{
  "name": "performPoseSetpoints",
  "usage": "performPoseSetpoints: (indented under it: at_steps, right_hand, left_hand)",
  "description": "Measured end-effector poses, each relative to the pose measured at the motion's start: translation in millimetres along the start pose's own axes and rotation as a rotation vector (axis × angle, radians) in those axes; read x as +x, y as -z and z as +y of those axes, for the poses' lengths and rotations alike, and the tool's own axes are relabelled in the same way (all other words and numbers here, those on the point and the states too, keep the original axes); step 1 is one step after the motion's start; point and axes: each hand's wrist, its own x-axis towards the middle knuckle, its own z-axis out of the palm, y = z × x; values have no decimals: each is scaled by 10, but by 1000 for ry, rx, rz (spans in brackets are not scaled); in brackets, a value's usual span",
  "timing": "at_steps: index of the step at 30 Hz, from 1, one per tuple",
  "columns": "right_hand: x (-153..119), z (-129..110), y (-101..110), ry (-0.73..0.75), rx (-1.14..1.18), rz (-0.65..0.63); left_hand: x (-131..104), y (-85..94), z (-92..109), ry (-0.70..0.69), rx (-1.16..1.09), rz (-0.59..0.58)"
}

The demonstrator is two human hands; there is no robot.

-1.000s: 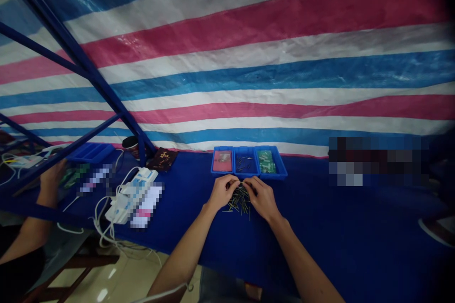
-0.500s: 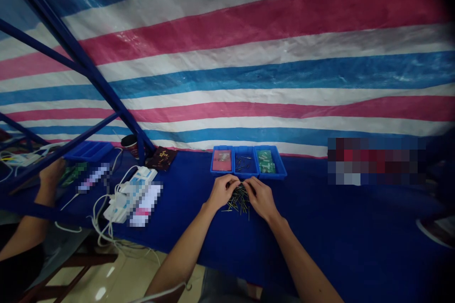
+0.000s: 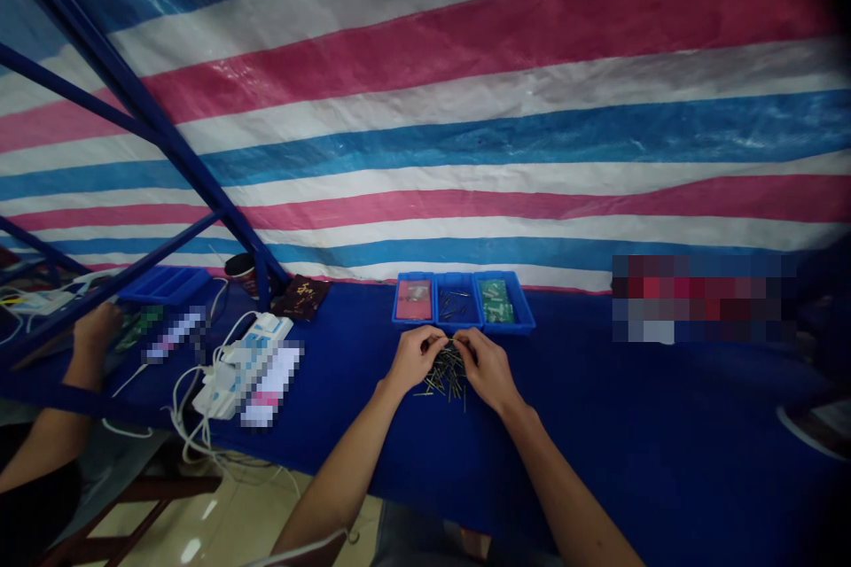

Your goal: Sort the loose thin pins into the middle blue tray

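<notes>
The head view is shifting slightly, with the blue three-part tray [image 3: 524, 325] and the right hand [image 3: 485, 363] appearing a little farther left.

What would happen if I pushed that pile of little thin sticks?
The pile of thin sticks would probably scatter, since they lie loose and crisscrossed. Each looks straight, so likely stiff, and thin, so probably light.

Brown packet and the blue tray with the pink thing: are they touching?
Apart: the head view shows a wide strip of table between packet and tray.
</notes>
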Motion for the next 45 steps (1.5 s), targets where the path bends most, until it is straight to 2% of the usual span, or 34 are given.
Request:
performPoseSetpoints:
  at_steps: [18, 25, 45]
  right_hand:
    - [-23, 54, -1, -53, -33, 25]
    - [-8, 26, 3, 6, -19, -6]
    - [2, 24, 29, 1, -5, -6]
  left_hand:
    - [6, 14, -4, 11, -15, -8]
    - [9, 1, -10, 27, -29, -9]
    - [5, 5, -21, 13, -15, -12]
